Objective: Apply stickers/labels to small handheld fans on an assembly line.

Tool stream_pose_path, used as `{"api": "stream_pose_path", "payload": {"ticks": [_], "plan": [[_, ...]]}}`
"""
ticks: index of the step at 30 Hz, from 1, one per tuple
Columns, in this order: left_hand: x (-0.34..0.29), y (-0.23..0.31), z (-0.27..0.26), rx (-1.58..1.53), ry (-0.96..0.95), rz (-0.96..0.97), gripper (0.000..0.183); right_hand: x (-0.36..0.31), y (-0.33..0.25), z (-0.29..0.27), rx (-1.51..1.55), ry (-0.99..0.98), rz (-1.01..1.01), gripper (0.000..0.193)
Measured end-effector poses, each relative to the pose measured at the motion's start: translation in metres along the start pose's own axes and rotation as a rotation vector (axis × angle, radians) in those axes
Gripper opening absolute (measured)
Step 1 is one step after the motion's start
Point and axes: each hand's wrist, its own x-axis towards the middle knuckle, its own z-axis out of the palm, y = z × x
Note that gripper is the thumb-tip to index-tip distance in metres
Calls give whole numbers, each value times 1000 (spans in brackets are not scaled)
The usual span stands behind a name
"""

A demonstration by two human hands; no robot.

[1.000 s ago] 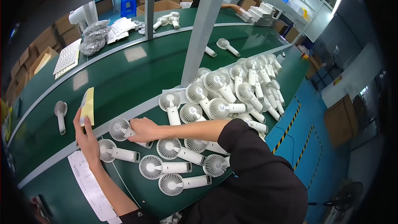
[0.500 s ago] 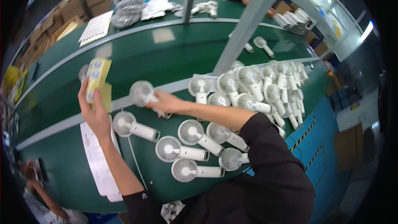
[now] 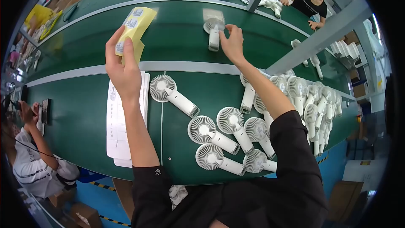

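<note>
Pinching a yellow sticker sheet (image 3: 134, 27) between thumb and fingers, the left hand (image 3: 123, 69) was raised above the grey rail (image 3: 185, 66) that crosses the green table (image 3: 80, 114). The right hand (image 3: 231, 42) reached past that rail, fingertips closed on the head of a white handheld fan (image 3: 213, 33) lying flat beyond it. On the near side of the rail lay a paper sheet (image 3: 118, 131) and more white fans (image 3: 219, 139).

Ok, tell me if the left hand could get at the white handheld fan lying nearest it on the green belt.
Probably yes: the white handheld fan lies uncovered right beside the left hand, though its fingers hold a yellow label sheet.
</note>
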Motion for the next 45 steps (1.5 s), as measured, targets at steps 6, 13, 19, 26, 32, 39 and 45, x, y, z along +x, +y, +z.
{"api": "stream_pose_path", "payload": {"ticks": [6,13,19,26,32,39,45], "plan": [[5,1,-17,-8,91,-36,30,-12,-67,88,206,-275,-131,23],[12,-6,-29,-19,206,28,29,-9,-143,186,247,-539,153,59],[16,-14,-36,7,218,62,25,8,-180,233,-6,-432,180,63],[15,-24,-37,121,148,190,25,15,-167,213,212,-725,304,46],[8,-5,-30,70,88,15,24,17,-128,123,680,-890,431,45],[7,-10,-19,94,32,39,23,7,-115,27,1040,-897,516,44],[0,-12,0,138,-46,-17,24,-12,-106,-21,1167,-830,589,42]]}}
